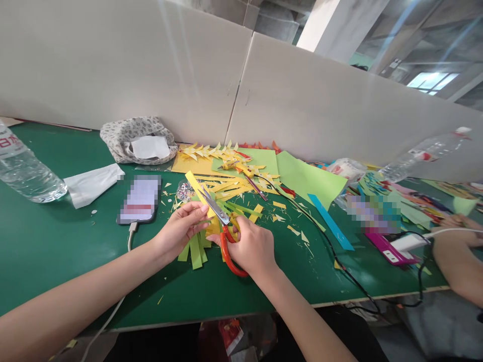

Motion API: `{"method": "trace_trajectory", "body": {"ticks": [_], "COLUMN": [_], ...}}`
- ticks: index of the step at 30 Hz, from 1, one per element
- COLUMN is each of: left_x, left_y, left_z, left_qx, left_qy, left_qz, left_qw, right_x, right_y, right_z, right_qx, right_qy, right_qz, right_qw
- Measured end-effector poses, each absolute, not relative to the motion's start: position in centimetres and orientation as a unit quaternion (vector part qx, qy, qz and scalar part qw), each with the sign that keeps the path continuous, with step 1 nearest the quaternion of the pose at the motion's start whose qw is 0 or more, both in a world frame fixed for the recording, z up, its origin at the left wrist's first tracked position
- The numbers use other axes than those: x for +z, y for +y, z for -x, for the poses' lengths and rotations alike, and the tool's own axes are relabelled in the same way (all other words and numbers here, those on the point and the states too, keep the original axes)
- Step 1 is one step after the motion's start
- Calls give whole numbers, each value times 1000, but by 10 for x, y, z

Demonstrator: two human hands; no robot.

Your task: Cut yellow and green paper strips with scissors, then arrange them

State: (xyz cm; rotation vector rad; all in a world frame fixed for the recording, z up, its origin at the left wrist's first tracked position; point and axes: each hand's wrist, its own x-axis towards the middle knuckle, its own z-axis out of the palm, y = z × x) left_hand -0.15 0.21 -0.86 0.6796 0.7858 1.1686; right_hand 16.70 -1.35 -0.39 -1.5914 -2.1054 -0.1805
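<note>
Between the thumb and fingers of my left hand (pixel 187 224) is a yellow paper strip (pixel 194 185), slanting up and away to the left. My right hand (pixel 253 245) grips a pair of scissors (pixel 220 213) with orange-red handles and metal blades. The blades lie against the strip, just above my left fingertips; whether they are parted is hard to make out. Under both hands is a loose heap of green paper strips (pixel 196 251) and yellow ones. Behind it, a yellow glue gun (pixel 236 166) rests on more yellow paper strips (pixel 222 188).
A charging phone (pixel 140 198) and a water bottle (pixel 26 168) stand to the left, near a cloth pouch (pixel 138 140). The glue gun's black cord (pixel 332 249) crosses the green table (pixel 68 261) past a blue strip (pixel 331 222). At far right is another person's hand (pixel 458 231).
</note>
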Motion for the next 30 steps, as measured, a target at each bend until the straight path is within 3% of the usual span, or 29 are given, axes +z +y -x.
{"method": "trace_trajectory", "body": {"ticks": [30], "left_x": [-10], "left_y": [0], "left_z": [-3], "left_qx": [497], "left_qy": [356], "left_qz": [-327], "left_qw": [721], "right_x": [1], "right_y": [-14], "right_z": [-166], "right_qx": [-57], "right_qy": [-782], "right_qz": [591], "right_qw": [190]}}
